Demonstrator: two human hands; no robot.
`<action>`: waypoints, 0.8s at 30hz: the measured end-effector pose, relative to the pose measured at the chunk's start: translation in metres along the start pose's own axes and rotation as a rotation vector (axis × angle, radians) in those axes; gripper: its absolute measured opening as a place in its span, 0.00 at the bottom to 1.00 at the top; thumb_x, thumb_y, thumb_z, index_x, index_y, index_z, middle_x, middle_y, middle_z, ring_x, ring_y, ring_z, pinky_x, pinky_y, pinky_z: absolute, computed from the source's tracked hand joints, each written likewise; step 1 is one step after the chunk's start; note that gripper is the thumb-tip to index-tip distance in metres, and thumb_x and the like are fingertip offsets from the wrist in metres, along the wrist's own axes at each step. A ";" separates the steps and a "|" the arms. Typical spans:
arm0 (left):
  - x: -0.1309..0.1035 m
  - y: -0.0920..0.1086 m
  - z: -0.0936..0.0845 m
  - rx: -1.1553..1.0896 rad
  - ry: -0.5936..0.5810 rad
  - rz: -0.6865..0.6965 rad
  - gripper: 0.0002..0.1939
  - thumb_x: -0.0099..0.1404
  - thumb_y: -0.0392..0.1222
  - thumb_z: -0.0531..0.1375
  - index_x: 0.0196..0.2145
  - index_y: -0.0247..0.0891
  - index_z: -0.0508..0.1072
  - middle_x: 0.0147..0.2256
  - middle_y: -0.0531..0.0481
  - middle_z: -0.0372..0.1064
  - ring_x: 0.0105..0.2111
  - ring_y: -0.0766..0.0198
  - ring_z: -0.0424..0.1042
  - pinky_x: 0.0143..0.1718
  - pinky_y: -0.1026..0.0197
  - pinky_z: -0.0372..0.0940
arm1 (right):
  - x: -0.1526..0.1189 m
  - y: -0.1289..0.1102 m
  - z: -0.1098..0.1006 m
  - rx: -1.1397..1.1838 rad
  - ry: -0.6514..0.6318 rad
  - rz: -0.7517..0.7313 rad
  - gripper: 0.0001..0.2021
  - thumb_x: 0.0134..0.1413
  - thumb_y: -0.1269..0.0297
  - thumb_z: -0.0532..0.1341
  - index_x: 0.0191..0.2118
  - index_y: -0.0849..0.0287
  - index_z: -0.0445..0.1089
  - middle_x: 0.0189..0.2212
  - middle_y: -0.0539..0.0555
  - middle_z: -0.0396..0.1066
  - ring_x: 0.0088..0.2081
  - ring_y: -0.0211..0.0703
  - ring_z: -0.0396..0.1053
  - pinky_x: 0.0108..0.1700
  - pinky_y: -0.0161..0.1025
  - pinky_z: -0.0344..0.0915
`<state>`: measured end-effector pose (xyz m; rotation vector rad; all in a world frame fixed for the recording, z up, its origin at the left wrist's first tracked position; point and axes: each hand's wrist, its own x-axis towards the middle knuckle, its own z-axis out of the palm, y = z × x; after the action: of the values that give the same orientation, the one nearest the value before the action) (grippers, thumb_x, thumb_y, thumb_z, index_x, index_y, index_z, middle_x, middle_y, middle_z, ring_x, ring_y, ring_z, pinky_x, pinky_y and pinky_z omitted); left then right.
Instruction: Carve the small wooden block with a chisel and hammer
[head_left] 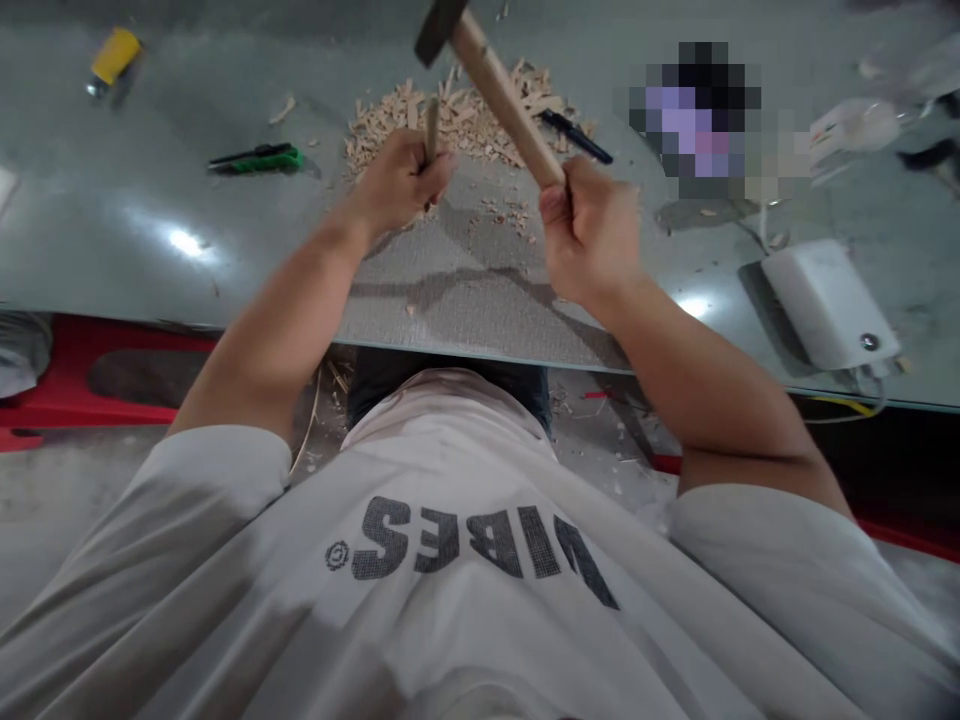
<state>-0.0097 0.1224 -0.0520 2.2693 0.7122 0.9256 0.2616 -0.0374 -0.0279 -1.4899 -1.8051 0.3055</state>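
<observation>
My right hand is closed round the wooden handle of a hammer, whose dark head is raised at the top of the view. To its left, my left hand grips a thin upright stick-like piece; its lower end is mostly hidden by my fingers. A heap of wood chips lies on the table just beyond both hands. Between the heap and my right hand is a dark pen-like tool.
On the grey table lie a green and black cutter and a yellow item at left. A white box with a cable sits at right, near the front edge. A pixelated patch covers something behind it.
</observation>
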 end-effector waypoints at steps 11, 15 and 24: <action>0.000 -0.013 0.000 -0.004 0.018 0.034 0.28 0.81 0.55 0.60 0.22 0.45 0.71 0.19 0.51 0.65 0.20 0.63 0.64 0.27 0.53 0.55 | 0.004 0.006 0.003 0.018 0.063 -0.054 0.35 0.78 0.22 0.41 0.41 0.50 0.63 0.33 0.58 0.71 0.33 0.50 0.64 0.39 0.49 0.58; 0.000 -0.016 0.002 -0.019 0.061 0.032 0.29 0.81 0.56 0.59 0.22 0.44 0.71 0.19 0.50 0.66 0.20 0.63 0.66 0.29 0.54 0.58 | 0.002 0.001 0.001 0.010 0.048 -0.054 0.38 0.75 0.18 0.39 0.39 0.50 0.61 0.31 0.58 0.70 0.32 0.52 0.64 0.39 0.50 0.55; 0.002 -0.014 -0.001 -0.010 0.029 -0.002 0.30 0.81 0.61 0.59 0.22 0.47 0.71 0.20 0.50 0.67 0.21 0.62 0.66 0.30 0.50 0.61 | -0.002 -0.010 -0.005 0.039 0.025 -0.043 0.34 0.77 0.23 0.42 0.41 0.50 0.63 0.33 0.59 0.68 0.34 0.53 0.65 0.40 0.49 0.55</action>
<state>-0.0127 0.1335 -0.0601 2.2501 0.7212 0.9608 0.2578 -0.0429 -0.0195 -1.4200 -1.7993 0.2974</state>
